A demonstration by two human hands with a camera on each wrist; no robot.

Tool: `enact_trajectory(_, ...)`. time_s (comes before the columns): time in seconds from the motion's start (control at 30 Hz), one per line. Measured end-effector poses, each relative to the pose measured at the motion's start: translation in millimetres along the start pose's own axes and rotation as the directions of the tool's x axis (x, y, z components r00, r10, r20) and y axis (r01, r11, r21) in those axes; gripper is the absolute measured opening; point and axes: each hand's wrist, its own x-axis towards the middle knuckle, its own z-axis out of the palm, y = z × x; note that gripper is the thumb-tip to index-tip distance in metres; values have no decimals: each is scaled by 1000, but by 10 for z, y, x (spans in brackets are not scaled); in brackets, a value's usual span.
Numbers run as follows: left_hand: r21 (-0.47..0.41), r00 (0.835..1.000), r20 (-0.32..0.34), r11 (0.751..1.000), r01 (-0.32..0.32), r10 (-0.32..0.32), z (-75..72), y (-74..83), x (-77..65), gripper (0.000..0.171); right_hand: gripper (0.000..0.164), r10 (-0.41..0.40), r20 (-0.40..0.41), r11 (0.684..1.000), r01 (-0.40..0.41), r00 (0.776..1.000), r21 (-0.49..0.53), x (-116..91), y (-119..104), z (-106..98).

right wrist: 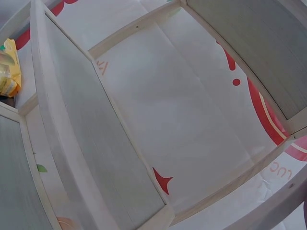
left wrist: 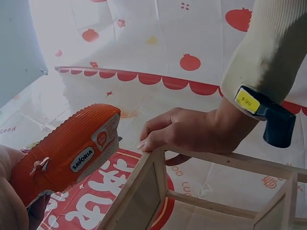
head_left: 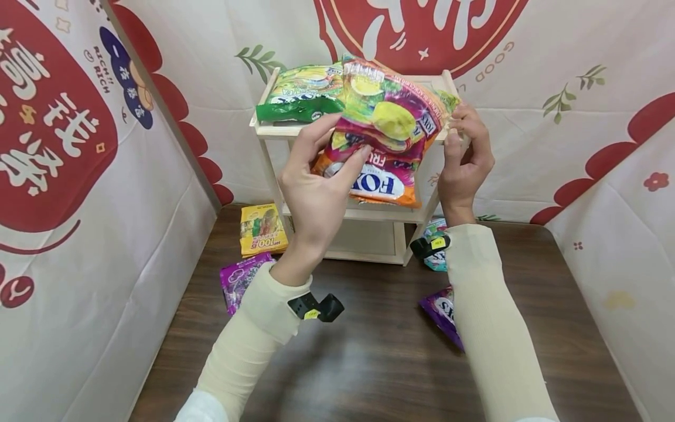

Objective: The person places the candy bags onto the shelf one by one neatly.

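My left hand (head_left: 319, 196) holds up an orange and purple Fox's fruit candy bag (head_left: 387, 126), thumb on its front and fingers behind. The bag is raised at the top of a small pale wooden shelf rack (head_left: 364, 257), hiding part of it. My right hand (head_left: 466, 158) is at the rack's upper right corner; in the left wrist view its fingers grip the wooden frame (left wrist: 216, 164). On the top tier lies a green candy bag (head_left: 300, 108), partly covered by the held one. The right wrist view shows the rack's panels (right wrist: 96, 110) but only a sliver of the hand.
On the dark wood table (head_left: 369, 363), a yellow candy bag (head_left: 262, 228) and a purple bag (head_left: 242, 280) lie left of the rack. A teal bag (head_left: 436, 261) and another purple bag (head_left: 443, 316) lie right, partly behind my right arm. Printed cloth walls (head_left: 527, 176) enclose the table.
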Motion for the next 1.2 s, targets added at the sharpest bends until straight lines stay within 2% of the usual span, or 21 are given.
enact_trajectory(0.2,31,999,-19,999,-25,26,112,-14,135,37,38,7,14,1000,-6,1000,-15,2,-15,-5)
enact_trajectory(0.43,112,1000,-12,993,25,-23,202,-18,242,38,38,-5,4,1000,5,1000,-14,9,-24,-5)
enact_trajectory(0.5,133,998,-13,990,56,-55,220,-22,273,38,38,-7,1,1000,7,1000,-6,7,-27,0)
enact_trajectory(0.67,198,994,-22,974,109,-107,278,-46,349,38,37,-3,7,1000,4,1000,-19,5,-33,-4)
enact_trajectory(0.9,273,989,-19,950,149,-149,380,-108,432,38,39,24,12,998,-23,1000,-58,8,-46,-35)
enact_trajectory(1.2,337,978,-5,920,199,-210,451,-166,466,41,39,48,17,997,-47,999,-55,-8,-30,-46)
